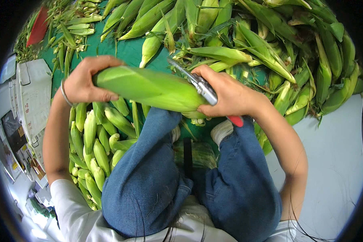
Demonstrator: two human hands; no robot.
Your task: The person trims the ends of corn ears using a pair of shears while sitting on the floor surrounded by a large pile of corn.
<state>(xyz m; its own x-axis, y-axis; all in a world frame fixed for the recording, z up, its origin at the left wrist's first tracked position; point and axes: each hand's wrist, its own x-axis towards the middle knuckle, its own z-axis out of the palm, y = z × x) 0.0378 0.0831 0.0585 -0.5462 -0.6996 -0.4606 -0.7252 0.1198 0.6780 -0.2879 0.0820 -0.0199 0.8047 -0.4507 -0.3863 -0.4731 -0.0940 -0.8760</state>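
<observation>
- Many slim ears [102, 155] lie toward the green sheet's [129, 50] near left corner.
- Left hand [82, 78]: grip curled round one end of a corn ear [145, 86], above the sheet.
- Right hand [230, 92]: grip closed on shears [206, 89] at the ear's other end; trimming seems in hand, calling for steadiness.
- Leafy ears [330, 60] heap toward the far right corner.

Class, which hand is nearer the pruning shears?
Right. The right hand holds the shears at the corn ear's right end; the left hand grips its left end.
</observation>
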